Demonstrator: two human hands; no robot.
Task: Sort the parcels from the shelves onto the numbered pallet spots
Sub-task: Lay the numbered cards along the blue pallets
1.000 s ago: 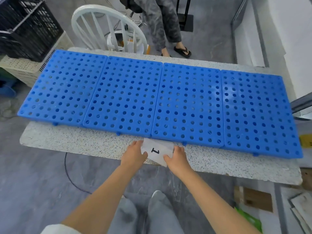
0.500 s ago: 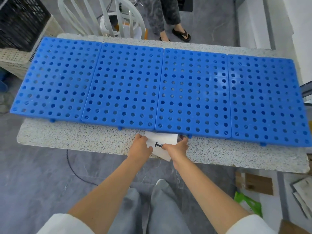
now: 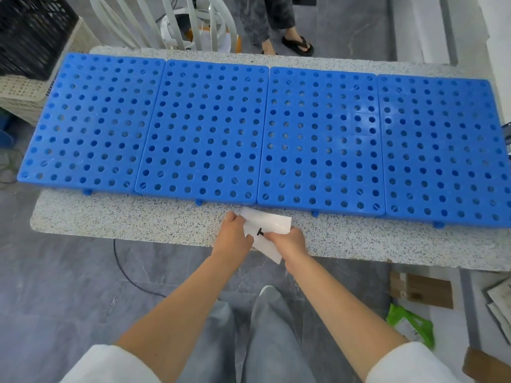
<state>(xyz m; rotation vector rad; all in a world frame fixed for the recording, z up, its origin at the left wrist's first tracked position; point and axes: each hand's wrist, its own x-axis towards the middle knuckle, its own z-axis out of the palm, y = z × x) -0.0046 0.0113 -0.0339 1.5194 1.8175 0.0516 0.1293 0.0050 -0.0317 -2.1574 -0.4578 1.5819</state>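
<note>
Trousers (image 3: 265, 341) in grey and one shoe tip fill the nearest part of the view, with two white sleeves (image 3: 110, 366) at the bottom corners and bare forearms reaching forward. The left hand (image 3: 233, 236) and the right hand (image 3: 289, 241) both hold one white paper sheet (image 3: 272, 223): the left fingers are curled around its left edge and the right fingers pinch its lower right part, just beside a black printed mark (image 3: 260, 232) that is partly covered. The sheet lies at the near edge of the speckled table (image 3: 138, 219), with its lower corner hanging past that edge. Its upper edge is just in front of the row of four blue perforated pallets (image 3: 204, 128), near the seam between the second and third one from the left. Behind the table stands a white chair (image 3: 193, 23), and another person's foot in a black sandal (image 3: 297, 44) is on the floor. A black crate (image 3: 30, 31) is at the far left.
</note>
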